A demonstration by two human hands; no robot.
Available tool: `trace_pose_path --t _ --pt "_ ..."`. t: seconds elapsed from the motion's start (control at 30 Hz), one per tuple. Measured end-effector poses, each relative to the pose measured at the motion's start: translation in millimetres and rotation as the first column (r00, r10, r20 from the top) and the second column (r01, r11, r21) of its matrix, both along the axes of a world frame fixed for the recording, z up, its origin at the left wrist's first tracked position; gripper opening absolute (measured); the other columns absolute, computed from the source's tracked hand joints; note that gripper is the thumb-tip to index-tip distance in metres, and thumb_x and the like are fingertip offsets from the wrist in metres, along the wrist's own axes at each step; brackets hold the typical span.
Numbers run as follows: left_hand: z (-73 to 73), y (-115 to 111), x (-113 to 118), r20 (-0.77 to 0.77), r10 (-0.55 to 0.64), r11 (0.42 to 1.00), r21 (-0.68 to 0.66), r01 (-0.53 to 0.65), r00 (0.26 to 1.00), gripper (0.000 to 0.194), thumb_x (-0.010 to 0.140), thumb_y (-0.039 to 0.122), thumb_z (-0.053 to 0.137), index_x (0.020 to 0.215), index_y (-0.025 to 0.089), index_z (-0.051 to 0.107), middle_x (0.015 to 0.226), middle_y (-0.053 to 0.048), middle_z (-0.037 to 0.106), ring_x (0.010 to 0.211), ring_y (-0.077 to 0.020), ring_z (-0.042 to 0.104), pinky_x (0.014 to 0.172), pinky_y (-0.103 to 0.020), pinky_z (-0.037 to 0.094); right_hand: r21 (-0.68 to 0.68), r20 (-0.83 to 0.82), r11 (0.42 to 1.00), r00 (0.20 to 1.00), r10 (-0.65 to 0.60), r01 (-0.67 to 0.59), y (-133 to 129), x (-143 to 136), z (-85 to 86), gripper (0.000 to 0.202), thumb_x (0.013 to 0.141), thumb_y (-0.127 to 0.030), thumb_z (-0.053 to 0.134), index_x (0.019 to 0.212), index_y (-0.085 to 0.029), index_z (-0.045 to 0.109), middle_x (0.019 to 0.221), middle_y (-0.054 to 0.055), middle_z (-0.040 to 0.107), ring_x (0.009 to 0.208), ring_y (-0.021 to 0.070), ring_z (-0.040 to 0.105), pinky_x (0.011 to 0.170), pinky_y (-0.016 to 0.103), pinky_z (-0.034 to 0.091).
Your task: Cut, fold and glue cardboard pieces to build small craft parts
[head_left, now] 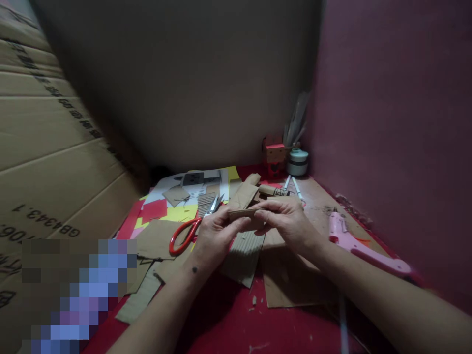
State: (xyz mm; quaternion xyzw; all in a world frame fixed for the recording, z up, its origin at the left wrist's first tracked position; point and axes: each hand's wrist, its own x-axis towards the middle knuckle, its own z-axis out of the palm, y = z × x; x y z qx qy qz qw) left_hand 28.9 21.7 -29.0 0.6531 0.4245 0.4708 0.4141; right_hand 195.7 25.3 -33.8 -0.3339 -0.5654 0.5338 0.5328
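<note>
Between my two hands is a small brown piece of cardboard (pixel 244 213), raised above the scraps on the table. My left hand (pixel 217 233) grips its left end, thumb along the near side. Closed on the right end is my right hand (pixel 282 216), with thumb and fingers pinching it. Scissors with red handles (pixel 184 237) lie just left of my left hand, blades pointing away. Under my hands a corrugated cardboard strip (pixel 244 255) rests on the red table (pixel 236 314). A larger flat cardboard sheet (pixel 291 280) lies below my right forearm.
A pink glue gun (pixel 368 253) lies at the right. At the back stand a small cardboard figure (pixel 275 155) and a pale green round container (pixel 297 162). Printed paper (pixel 158 189) and cardboard scraps spread at the left. A large cardboard box (pixel 47 147) rises along the left side.
</note>
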Motion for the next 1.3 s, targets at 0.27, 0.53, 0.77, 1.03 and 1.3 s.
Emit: trace_pose_path --t 0.27,0.53,0.77,1.03,1.3 --pt "7.6 -3 0 0.090 -0.123 0.957 -0.253 0.142 0.988 0.023 0.072 0.034 0.065 0.073 0.011 0.063 0.058 -0.001 0.058 0.049 -0.0093 0.048 0.046 -0.021 0.037 -0.164 0.099 0.958 0.962 0.253 -0.235 -1 5 0.5 0.013 0.070 -0.027 0.067 0.073 -0.015 0.064 0.057 0.002 0.063 0.049 0.0126 0.058 0.046 0.024 0.046" --pt "8.8 1 -1 0.115 -0.080 0.967 -0.231 0.104 0.990 0.020 0.073 0.031 0.063 0.074 0.011 0.065 0.055 0.001 0.054 0.046 -0.0073 0.043 0.046 -0.021 0.033 -0.021 0.052 0.997 0.996 0.079 -0.078 0 3 0.1 0.013 0.075 -0.030 0.062 0.075 -0.016 0.061 0.065 0.002 0.063 0.060 0.0145 0.060 0.057 0.028 0.046" --pt "8.1 -3 -1 0.035 -0.177 0.938 -0.296 0.180 0.984 0.015 0.069 0.029 0.067 0.067 0.014 0.064 0.053 0.001 0.054 0.047 -0.0084 0.043 0.046 -0.022 0.030 -0.019 0.084 0.995 0.991 0.099 -0.098 -4 2 2.8 0.013 0.072 -0.029 0.066 0.076 -0.017 0.064 0.068 0.000 0.061 0.059 0.0124 0.056 0.055 0.025 0.044" --pt "-4.7 -2 15 0.251 -0.191 0.925 -0.277 0.259 0.949 0.012 0.067 0.024 0.068 0.076 0.015 0.068 0.063 0.000 0.061 0.054 -0.0103 0.048 0.050 -0.023 0.035 0.061 0.099 0.996 0.993 -0.064 0.058 -5 -6 -7.6 0.014 0.076 -0.030 0.061 0.073 -0.016 0.057 0.070 -0.001 0.057 0.062 0.0112 0.050 0.056 0.024 0.041" --pt "-9.7 -9 24 0.240 -0.329 0.900 -0.211 0.380 0.913 0.016 0.070 0.020 0.066 0.085 0.014 0.067 0.081 -0.002 0.065 0.079 -0.0169 0.058 0.077 -0.030 0.045 0.238 0.293 0.954 0.923 -0.247 0.180 -9 -4 -3.6 0.035 0.079 -0.040 0.058 0.057 -0.018 0.042 0.055 -0.005 0.038 0.053 0.0084 0.034 0.049 0.022 0.029"
